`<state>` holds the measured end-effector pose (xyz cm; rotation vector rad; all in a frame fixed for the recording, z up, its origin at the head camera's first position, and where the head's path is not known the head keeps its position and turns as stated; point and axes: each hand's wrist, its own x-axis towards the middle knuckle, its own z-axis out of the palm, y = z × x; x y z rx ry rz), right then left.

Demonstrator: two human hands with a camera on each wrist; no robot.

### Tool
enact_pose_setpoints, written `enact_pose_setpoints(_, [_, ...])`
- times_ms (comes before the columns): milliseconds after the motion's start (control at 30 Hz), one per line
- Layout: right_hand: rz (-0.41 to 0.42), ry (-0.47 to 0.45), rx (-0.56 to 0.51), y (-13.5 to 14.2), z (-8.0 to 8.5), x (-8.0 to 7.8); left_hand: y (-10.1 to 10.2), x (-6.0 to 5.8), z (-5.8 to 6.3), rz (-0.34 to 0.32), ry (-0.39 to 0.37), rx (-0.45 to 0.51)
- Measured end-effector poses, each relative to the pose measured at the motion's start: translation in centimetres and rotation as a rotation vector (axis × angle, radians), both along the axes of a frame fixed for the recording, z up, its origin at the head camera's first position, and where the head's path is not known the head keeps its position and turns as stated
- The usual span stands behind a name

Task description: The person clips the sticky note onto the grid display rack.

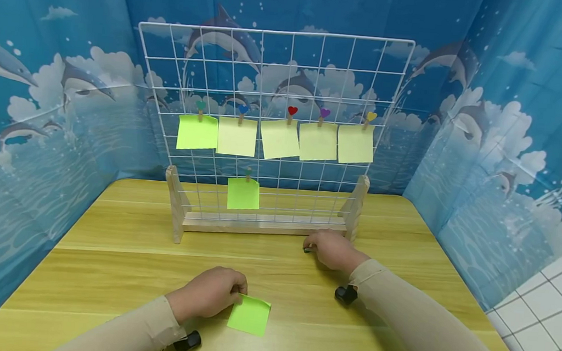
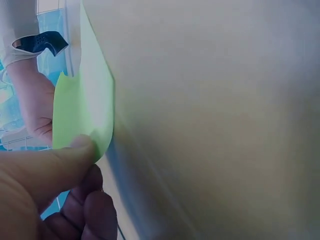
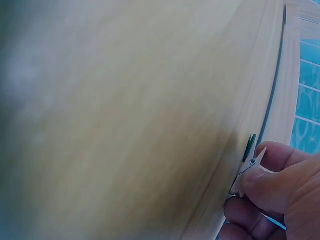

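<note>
My left hand (image 1: 209, 292) pinches a bright green sticky note (image 1: 250, 317) by its upper left corner, low over the wooden table. In the left wrist view the thumb lies on the face of this note (image 2: 75, 112), which bends near the grip. Farther off, by the foot of the rack, my right hand (image 1: 333, 250) holds a small wooden clothespin (image 3: 248, 170) between thumb and finger. A dark green piece shows at one end of the clothespin, and its metal spring is visible. The remaining right fingers are curled below it.
A white wire grid rack (image 1: 276, 64) stands on a wooden base (image 1: 257, 227) at the table's back. Several yellowish and green notes hang in a row from heart-topped clothespins, with one green note (image 1: 243, 194) lower down. Dolphin-print curtains (image 1: 29, 106) surround the table (image 1: 120, 262).
</note>
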<state>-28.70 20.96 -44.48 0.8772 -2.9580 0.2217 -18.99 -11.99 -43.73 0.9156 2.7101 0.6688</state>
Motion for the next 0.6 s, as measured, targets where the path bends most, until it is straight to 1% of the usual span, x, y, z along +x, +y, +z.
enact_pose_setpoints(133, [-0.002, 0.005, -0.001, 0.0, -0.1, 0.1, 0.1, -0.3, 0.1, 0.024, -0.009, 0.031])
enact_pose_setpoints(233, [-0.013, 0.000, 0.000, 0.0, -0.1, 0.1, 0.3, -0.4, 0.5, 0.040, -0.012, 0.050])
enact_pose_setpoints(433, [-0.036, -0.018, 0.005, -0.1, -0.2, 0.1, 0.4, -1.0, 1.7, 0.074, 0.006, 0.070])
enact_pose_setpoints(600, [-0.039, -0.016, 0.008, -0.1, 0.0, 0.2, 0.5, -1.9, 2.5, 0.102, 0.022, 0.098])
